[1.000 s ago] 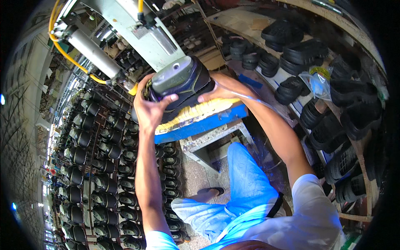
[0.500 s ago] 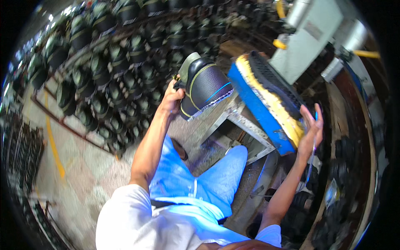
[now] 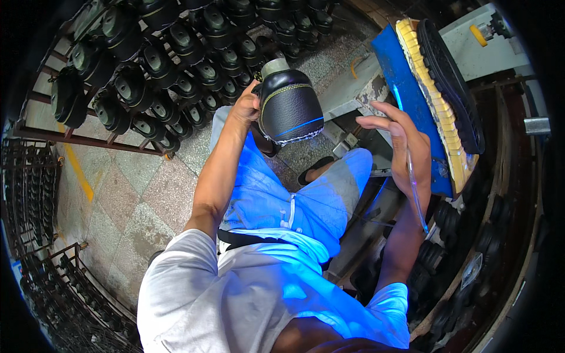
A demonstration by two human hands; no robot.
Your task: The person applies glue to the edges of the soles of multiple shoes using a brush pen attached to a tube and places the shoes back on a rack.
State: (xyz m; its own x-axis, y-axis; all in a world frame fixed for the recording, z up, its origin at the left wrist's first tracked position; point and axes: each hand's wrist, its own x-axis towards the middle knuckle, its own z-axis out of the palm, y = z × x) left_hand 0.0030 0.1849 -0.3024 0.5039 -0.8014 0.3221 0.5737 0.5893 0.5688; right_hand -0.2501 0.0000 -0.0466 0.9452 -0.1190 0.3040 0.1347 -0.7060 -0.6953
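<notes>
My left hand (image 3: 244, 107) grips a black leather shoe upper (image 3: 292, 112) stretched over a shoe last, holding it near the lace end. Yellow stitching and a curved blue line cross the upper, and a white-stitched edge runs along its lower rim. My right hand (image 3: 410, 153) has a clear pen (image 3: 416, 191) with blue ends tucked between thumb and fingers; its fingers are partly stretched out toward the shoe without touching it. Just beyond that hand, a black ridged shoe sole (image 3: 450, 85) rests against a yellow ribbed block (image 3: 434, 97) on a blue board (image 3: 393, 62).
Racks of black lasted shoes (image 3: 156, 62) stand at the upper left, with another rack (image 3: 32, 182) along the left edge. A grey metal machine frame (image 3: 359, 88) is in front of my knees. Black soles (image 3: 450, 223) sit on shelving to my right.
My right hand has left the yellow block's lower end and moved left toward the shoe, keeping the pen. The shoe now shows its toe more squarely. My view has shifted.
</notes>
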